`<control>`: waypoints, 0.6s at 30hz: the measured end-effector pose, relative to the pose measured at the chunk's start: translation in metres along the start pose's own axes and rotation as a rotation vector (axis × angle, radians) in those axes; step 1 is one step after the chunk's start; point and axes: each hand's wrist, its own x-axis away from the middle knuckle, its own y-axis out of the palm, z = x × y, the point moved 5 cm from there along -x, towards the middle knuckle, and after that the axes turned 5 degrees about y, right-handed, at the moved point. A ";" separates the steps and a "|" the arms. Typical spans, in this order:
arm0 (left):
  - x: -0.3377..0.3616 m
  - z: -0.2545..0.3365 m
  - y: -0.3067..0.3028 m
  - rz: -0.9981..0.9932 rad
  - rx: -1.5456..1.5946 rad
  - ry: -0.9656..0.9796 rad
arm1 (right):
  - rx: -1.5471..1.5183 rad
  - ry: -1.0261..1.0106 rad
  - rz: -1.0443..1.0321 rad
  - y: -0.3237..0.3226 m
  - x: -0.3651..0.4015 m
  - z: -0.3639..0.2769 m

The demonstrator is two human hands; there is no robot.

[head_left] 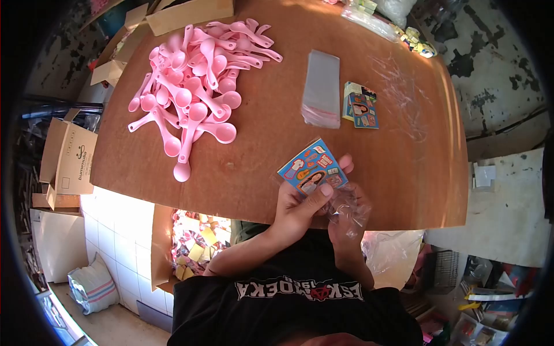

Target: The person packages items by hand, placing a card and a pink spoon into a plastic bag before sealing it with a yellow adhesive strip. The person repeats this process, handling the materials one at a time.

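A small blue printed card (pixel 304 164) with a picture of a person and colourful drawings is pinched in my left hand (pixel 295 209), thumb across its lower edge. My right hand (pixel 350 216) is right beside it, fingers closed on a crumpled clear plastic bag (pixel 343 202) that overlaps the card's lower right corner. Beyond my hands lies a stack of flat clear plastic bags (pixel 321 86). Next to that stack is a small pile of similar printed cards (pixel 362 108).
A big heap of pink measuring spoons (pixel 193 92) covers the far left of the wooden table (pixel 259 167). Thin clear plastic strips (pixel 404 95) lie at the right. Below the front edge stands a cardboard box (pixel 163 248) full of small colourful packets. Another carton (pixel 75 155) is at the left.
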 end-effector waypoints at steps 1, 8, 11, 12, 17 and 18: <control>0.001 -0.002 -0.002 0.015 -0.021 0.015 | -0.016 0.028 0.005 0.002 0.000 -0.002; -0.004 0.004 -0.020 0.211 0.190 -0.062 | 0.901 -0.787 0.258 0.028 0.011 -0.044; -0.003 0.012 -0.032 0.249 0.316 -0.125 | 1.117 -0.930 -0.127 0.030 0.027 -0.059; -0.002 0.018 -0.036 0.263 0.365 -0.113 | 1.079 -0.938 -0.108 0.026 0.031 -0.060; 0.004 0.047 -0.055 0.321 0.397 0.066 | 1.098 -0.757 -0.216 0.027 0.009 -0.105; 0.004 0.048 -0.057 0.322 0.394 0.064 | 1.110 -0.679 -0.227 0.032 -0.010 -0.112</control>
